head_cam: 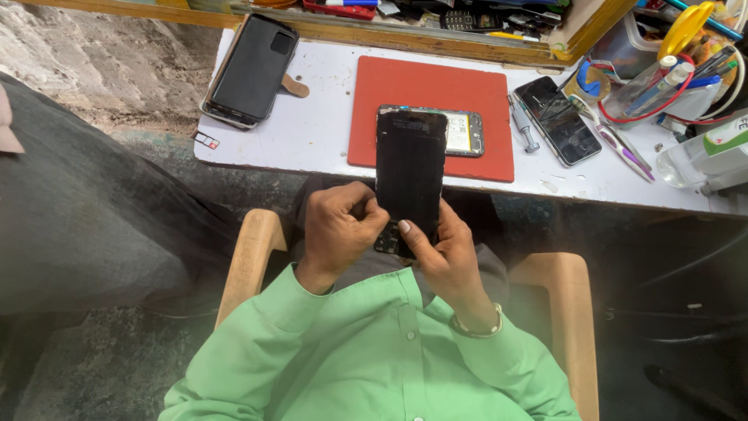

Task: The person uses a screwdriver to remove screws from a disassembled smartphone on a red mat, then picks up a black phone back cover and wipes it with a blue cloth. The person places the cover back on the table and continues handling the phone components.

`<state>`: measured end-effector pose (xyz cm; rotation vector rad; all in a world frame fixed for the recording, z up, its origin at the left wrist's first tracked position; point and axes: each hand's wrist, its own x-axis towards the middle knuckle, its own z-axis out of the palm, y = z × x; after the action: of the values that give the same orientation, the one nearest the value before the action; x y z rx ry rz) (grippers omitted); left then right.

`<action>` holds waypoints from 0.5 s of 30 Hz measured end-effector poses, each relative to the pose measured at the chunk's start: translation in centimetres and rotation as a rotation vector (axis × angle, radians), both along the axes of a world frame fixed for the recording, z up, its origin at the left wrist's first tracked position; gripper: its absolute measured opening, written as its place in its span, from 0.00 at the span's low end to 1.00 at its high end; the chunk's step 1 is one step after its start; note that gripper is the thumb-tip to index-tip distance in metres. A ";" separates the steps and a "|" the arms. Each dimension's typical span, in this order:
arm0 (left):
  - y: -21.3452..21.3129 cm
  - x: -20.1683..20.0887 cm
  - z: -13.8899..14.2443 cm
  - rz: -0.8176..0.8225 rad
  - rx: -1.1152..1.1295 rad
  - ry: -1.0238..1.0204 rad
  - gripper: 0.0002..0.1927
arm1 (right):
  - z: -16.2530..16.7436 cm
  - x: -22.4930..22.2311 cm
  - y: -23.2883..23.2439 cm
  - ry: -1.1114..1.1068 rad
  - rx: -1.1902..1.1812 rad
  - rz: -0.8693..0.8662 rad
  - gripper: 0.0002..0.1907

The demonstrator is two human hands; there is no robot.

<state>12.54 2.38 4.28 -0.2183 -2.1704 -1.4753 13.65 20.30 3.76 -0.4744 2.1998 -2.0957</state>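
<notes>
Both hands, left (336,230) and right (442,253), pinching the lower end of a black phone panel (410,175) above the lap. Behind it, partly hidden: opened phone (464,131) on red mat (421,92). Flanking: cased phone (252,68), dark phone (557,119), tweezers (619,143).

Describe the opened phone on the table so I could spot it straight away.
Find the white table, then the red rectangular mat on it. The opened phone body lies on that mat, partly hidden by the black panel held in both hands. Unlike the other phones, its pale insides show.
</notes>
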 end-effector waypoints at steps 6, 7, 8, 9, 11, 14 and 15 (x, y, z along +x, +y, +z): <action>0.0 -0.1 -0.3 0.047 -0.095 0.100 0.04 | 0.0 -0.1 0.0 -0.055 -0.159 0.002 0.16; -0.1 0.1 -0.2 0.007 -0.007 0.027 0.04 | 0.1 -0.2 0.0 -0.118 -0.222 0.010 0.16; -0.3 0.2 -0.1 -0.035 0.079 -0.047 0.04 | 0.2 -0.4 0.1 -0.180 -0.285 0.017 0.17; -0.5 0.1 0.1 -0.050 0.120 -0.060 0.04 | 0.2 -0.5 0.2 -0.243 -0.348 0.025 0.17; -0.8 0.0 0.4 -0.082 0.199 -0.086 0.05 | 0.2 -0.8 0.3 -0.249 -0.441 0.059 0.17; -0.6 -0.1 0.5 -0.189 0.265 -0.122 0.05 | -0.2 -0.9 0.3 -0.260 -0.496 0.067 0.17; -0.4 -0.1 0.5 -0.184 0.231 -0.116 0.06 | -0.4 -0.8 0.3 -0.263 -0.501 0.064 0.16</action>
<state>12.46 1.97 4.76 -0.2629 -2.0910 -1.8695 12.80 20.63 3.34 -0.2652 1.4964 -2.4992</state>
